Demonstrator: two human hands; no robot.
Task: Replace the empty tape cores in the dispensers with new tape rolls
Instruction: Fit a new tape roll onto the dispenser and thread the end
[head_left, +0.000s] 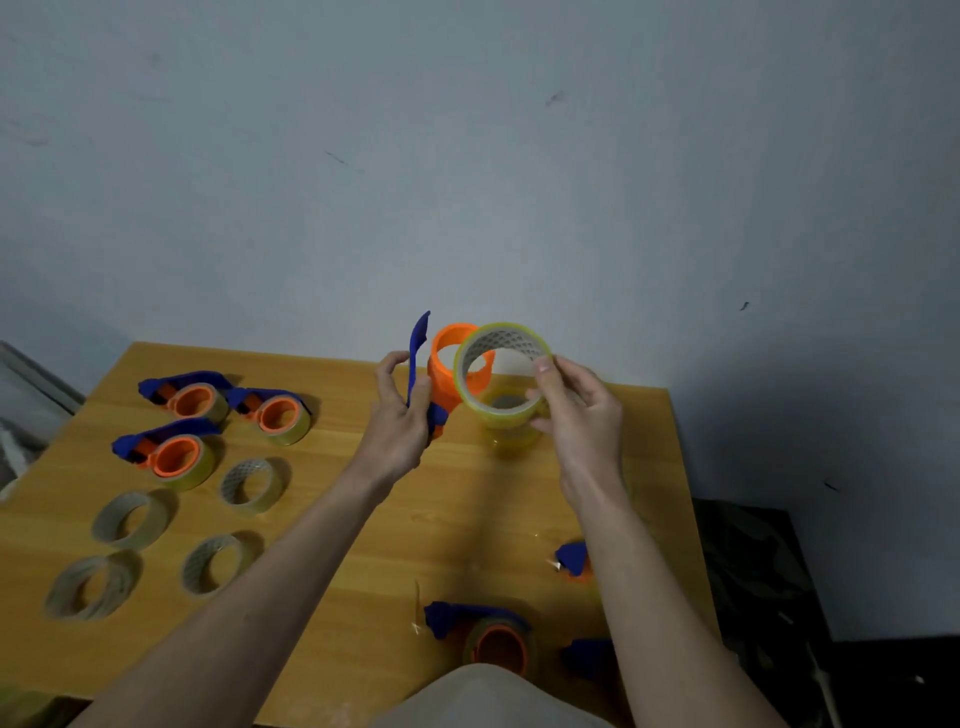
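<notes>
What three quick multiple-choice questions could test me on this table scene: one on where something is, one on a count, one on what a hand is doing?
1. Where do the empty cardboard tape cores lie on the wooden table?
A. On its left part
B. Against the far right edge
C. Stacked on the wall side

2. How many blue and orange plastic tape dispensers lie grouped at the table's far left?
A. One
B. Three
C. Six

3. What is the right hand doing?
A. Resting flat on the table
B. Pointing at the wall
C. Holding a clear yellowish tape roll

Answers: 1 A, four cores lie left of the arms. 2 B, three lie close together there. 3 C, its fingers curl round the roll, next to the orange drum of the dispenser held by the left hand.
</notes>
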